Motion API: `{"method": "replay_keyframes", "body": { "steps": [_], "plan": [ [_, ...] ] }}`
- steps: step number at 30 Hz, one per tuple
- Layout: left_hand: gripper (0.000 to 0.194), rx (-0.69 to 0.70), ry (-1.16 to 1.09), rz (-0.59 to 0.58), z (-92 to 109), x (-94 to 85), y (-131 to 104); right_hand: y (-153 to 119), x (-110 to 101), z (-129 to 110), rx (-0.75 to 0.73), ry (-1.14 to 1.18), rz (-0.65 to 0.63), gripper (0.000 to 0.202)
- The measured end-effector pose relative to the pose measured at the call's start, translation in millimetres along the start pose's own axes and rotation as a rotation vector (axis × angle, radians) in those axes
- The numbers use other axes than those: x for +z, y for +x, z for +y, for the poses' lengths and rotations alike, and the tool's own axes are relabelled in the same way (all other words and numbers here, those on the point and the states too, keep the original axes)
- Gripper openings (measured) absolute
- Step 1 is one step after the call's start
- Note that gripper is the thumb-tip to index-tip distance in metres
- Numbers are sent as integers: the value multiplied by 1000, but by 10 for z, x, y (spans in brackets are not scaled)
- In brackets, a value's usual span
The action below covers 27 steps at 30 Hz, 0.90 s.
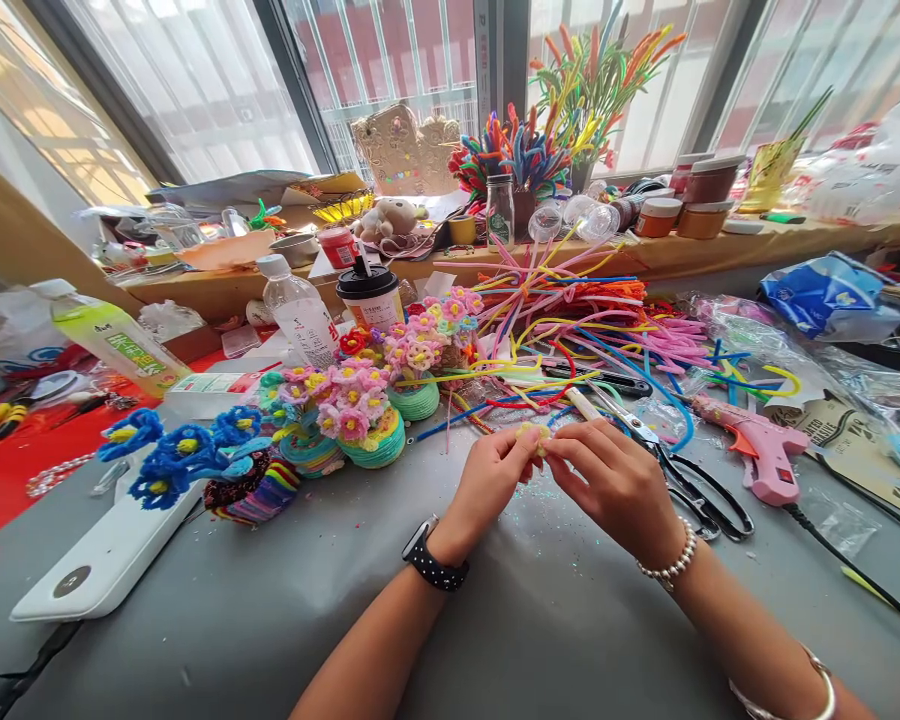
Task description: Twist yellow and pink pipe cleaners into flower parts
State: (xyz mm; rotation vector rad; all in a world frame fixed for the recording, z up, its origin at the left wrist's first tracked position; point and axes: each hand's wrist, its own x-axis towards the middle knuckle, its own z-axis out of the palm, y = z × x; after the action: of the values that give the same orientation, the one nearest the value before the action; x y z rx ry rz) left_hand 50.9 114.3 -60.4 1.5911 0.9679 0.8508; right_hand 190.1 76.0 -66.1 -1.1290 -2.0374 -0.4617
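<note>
- Piece of pale-yellow fuzzy material (532, 438) is pinched between left hand (493, 472) and right hand (616, 482) fingertips, frame centre; seemingly unfinished.
- Pink fuzzy flowers (352, 398) and blue fuzzy flowers (186, 446) are already potted, left of centre; multicoloured fuzzy stems (675, 342) are left loose, right of centre.
- Room is offered by grey tabletop (547, 630), lower centre; rightward movement is bordered by black-handled scissors (667, 458).

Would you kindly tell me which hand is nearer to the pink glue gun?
The right hand: it is just left of the glue gun, across the scissors. The left hand is farther left.
</note>
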Motion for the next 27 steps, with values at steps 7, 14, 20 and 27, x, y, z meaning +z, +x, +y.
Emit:
{"method": "replay_keyframes", "body": {
  "steps": [7,14,20,27],
  "plan": [
    [35,97,150,78,-46,32,-28,-4,-1,-17,-38,-134,31,7],
    [32,193,268,172,-66,61,-40,-10,86,-100,127,-15,72,10],
    [29,246,305,234,-78,79,-50,-15,122,-175,378,215,84,10],
    [27,313,441,248,-88,78,-54,15,97,-186,813,644,-48,17]
  ]
}}
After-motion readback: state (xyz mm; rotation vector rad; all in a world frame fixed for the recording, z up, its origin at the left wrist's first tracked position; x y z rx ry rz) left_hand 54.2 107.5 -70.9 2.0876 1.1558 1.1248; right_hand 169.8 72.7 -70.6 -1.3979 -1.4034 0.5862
